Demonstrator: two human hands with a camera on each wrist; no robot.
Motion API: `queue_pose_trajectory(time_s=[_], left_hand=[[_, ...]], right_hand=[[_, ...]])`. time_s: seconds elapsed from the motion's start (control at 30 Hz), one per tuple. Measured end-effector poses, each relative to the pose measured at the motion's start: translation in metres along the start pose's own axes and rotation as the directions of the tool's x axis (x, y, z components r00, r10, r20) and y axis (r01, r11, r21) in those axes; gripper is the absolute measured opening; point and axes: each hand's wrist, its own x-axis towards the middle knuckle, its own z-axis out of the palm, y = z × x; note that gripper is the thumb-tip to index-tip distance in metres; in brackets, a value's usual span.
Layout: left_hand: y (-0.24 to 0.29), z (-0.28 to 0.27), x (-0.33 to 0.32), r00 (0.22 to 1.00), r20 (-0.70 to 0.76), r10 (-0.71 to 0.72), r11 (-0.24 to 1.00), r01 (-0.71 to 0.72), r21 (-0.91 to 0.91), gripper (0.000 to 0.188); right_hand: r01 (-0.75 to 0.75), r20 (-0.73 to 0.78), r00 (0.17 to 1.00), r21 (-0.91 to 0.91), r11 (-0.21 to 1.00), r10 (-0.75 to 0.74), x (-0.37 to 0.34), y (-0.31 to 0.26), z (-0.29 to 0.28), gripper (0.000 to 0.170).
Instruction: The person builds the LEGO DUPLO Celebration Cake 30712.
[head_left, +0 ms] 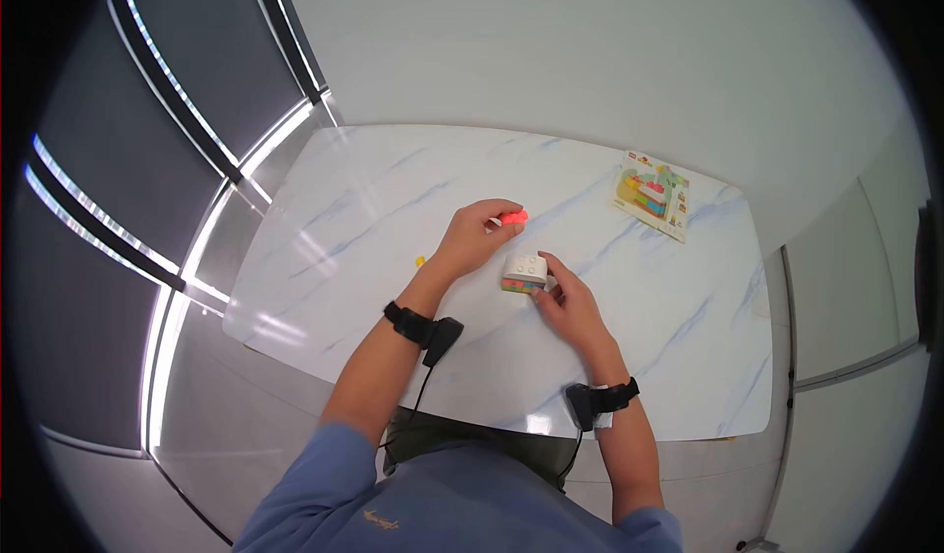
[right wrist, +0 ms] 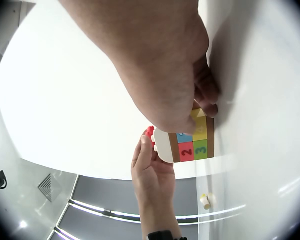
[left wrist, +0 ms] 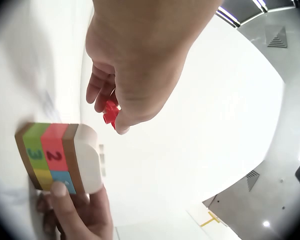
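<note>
"Four coloured blocks under a white cap: how will that stack handle?"

"Probably light, stiff, slightly slick; I'd take the lower sides. It sits near the middle of the worktop, well in from every edge."

"And the hands?"

"The right hand grips its right side; the left hand pinches a red piece near the cap."

"Room?"

"Most toward the left and right edges; a small yellow piece lies left of the stack, a booklet near the far right corner."

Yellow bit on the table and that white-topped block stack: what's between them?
In the head view, the person's left arm lies between the yellow piece and the block stack; from arm to stack, only bare tabletop shows.
</note>
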Motion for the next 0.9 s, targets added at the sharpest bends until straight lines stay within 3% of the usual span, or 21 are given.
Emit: queue_pose_trajectory(time_s=[0.1,0.4,0.8,0.9], left_hand=[[-0.006,0.007,-0.024,0.983,0.081,0.167,0.978,-0.155,-0.14,0.032],[-0.011,0.012,-0.045,0.92,0.097,0.379,0.92,-0.386,0.068,0.036],[-0.007,0.016,-0.049,0.899,0.101,0.425,0.886,-0.436,0.159,0.032],[-0.009,0.015,-0.048,0.928,0.124,0.352,0.927,-0.364,0.092,0.031]], right_hand=[[-0.006,0.001,1.0,0.01,1.0,0.006,-0.001,0.0,0.001,0.059],[-0.013,0.013,1.0,0.032,0.999,0.013,0.0,-0.01,-0.002,0.056],[-0.03,0.003,1.0,0.035,0.999,0.03,0.001,-0.009,0.0,0.056],[-0.024,-0.012,1.0,0.041,0.999,0.025,0.001,-0.005,0.001,0.056]])
